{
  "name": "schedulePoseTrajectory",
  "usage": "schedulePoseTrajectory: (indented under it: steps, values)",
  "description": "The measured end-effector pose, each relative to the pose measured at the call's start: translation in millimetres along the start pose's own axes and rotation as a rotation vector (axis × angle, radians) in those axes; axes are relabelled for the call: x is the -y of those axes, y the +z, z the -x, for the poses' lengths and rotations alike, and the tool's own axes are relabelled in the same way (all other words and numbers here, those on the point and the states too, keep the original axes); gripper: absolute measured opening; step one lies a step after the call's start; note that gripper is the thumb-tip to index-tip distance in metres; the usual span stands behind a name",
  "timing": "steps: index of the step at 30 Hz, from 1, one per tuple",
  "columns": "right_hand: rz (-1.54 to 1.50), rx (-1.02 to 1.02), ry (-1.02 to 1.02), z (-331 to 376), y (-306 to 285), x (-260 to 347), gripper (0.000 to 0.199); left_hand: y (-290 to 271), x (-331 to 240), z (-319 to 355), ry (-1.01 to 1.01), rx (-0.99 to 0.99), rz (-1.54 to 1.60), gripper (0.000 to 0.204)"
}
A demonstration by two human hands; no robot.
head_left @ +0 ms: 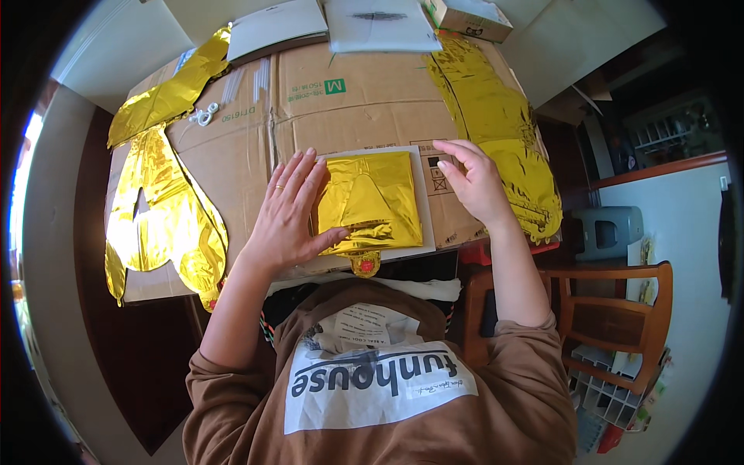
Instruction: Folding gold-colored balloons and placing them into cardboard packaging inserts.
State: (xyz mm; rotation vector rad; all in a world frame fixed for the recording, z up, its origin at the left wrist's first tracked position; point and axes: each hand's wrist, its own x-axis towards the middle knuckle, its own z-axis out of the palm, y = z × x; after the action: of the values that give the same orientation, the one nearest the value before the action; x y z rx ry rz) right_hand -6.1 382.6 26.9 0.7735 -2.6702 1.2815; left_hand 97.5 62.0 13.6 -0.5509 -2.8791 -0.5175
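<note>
I see my left hand (285, 213) lying flat and open on the folded gold foil balloon (366, 203) (it rests on a white card (425, 203) on the cardboard worktop (349, 108)), while my right hand (473, 180), fingers loosely spread, holds nothing beside it.

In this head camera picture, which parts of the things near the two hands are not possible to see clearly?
- Head view: the left edge of the folded gold foil balloon is hidden under the left hand.
- Head view: most of the flat white card beneath it is covered by the foil.
- Head view: the near edge of the brown cardboard box is hidden by the person's chest.
- Head view: the small white plastic pieces are too small to identify.
</note>
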Motion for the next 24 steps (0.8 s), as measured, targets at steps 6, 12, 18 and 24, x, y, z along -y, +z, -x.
schedulePoseTrajectory:
  steps: [6,12,18,24]
  values:
    - [0.157,0.011,-0.082,9,14,6,0.029,-4,1,1,-0.037,-0.017,0.069,0.104]
    - [0.343,0.184,-0.185,21,39,36,0.063,-9,11,8,-0.083,-0.016,0.086,0.109]
    - [0.551,0.257,-0.185,26,67,28,0.078,-8,8,1,-0.012,0.001,0.088,0.107]
    - [0.578,0.255,-0.204,28,69,22,0.081,3,9,4,0.004,0.096,0.004,0.104]
